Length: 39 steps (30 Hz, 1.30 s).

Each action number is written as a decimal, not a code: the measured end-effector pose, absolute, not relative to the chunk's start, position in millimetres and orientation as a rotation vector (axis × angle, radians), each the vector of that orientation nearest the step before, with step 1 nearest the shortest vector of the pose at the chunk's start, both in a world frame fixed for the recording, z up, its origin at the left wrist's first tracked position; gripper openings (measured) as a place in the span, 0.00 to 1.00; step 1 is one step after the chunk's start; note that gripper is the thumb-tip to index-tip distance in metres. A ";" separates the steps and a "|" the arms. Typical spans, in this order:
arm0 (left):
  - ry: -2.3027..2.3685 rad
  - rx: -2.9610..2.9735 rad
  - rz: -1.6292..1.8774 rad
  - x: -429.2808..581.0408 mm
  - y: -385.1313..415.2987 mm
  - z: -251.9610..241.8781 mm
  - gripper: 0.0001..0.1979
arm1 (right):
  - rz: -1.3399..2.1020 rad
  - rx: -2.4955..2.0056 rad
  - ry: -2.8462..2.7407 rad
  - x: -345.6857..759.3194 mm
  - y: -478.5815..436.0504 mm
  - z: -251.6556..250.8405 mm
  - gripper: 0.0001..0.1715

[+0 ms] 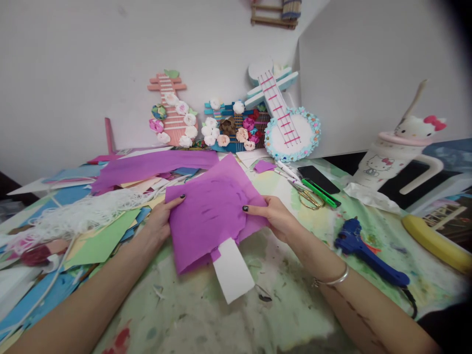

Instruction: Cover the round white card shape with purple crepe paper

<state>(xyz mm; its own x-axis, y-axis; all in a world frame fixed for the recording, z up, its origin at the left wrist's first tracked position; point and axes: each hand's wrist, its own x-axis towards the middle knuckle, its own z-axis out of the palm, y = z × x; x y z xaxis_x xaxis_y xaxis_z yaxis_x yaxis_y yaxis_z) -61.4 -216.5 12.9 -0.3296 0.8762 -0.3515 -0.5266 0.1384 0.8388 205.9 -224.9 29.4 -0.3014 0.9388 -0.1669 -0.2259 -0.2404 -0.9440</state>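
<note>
Purple paper (202, 211) is held up between my two hands above the table, with the thumbs on its near face. A white card strip (233, 270) sticks out from its lower edge, with a small purple tab beside it. My left hand (164, 214) grips the paper's left edge, thumb in front and fingers behind. On the right side, my right hand (273, 214) pinches the sheet, its thumb lying across the surface. The paper covers the fingertips behind it. Faint creases show on the purple surface.
At right lie a blue glue gun (368, 253), gold-handled scissors (311, 199), a green cutter (320, 192), a black phone (319, 179) and a tumbler (387, 162). White string (77, 216) and paper scraps pile at left. Decorated guitar-shaped crafts (291, 128) lean against the wall.
</note>
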 end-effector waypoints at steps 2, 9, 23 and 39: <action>1.180 0.398 1.535 -62.0 -215.1 11.3 0.10 | 1.716 -0.982 -1.096 204.9 -226.1 29.4 0.23; 1.095 0.421 1.624 -62.5 -213.5 9.7 0.11 | 1.713 -0.914 -1.006 196.9 -230.0 26.2 0.21; 0.940 0.348 1.748 -44.9 -228.1 30.6 0.10 | 1.215 -0.763 -1.188 185.1 -244.2 27.4 0.27; 1.141 0.515 1.879 -106.9 -207.6 23.3 0.10 | 0.095 -1.169 -2.379 212.2 -227.6 24.0 0.26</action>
